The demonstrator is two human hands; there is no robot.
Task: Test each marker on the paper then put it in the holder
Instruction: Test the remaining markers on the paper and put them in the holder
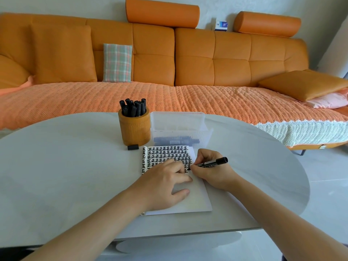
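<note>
Marker point(211, 162): black, uncapped, white-labelled barrel.

Two hands and two forearms make up all of the person that shows. The left hand point(165, 185), over the left part of the paper point(188, 202), is bare, with slim fingers and a short, plain thumbnail. The right hand point(212, 172), at the paper's right edge, is bare too, its knuckles smooth and rounded. The left forearm point(98, 221), below and left of the paper, is uncovered along all its visible length. The right forearm point(278, 219), below and right of the paper, is likewise uncovered. A dark sliver far below-left of the paper may be clothing; it is too small to tell.
</note>
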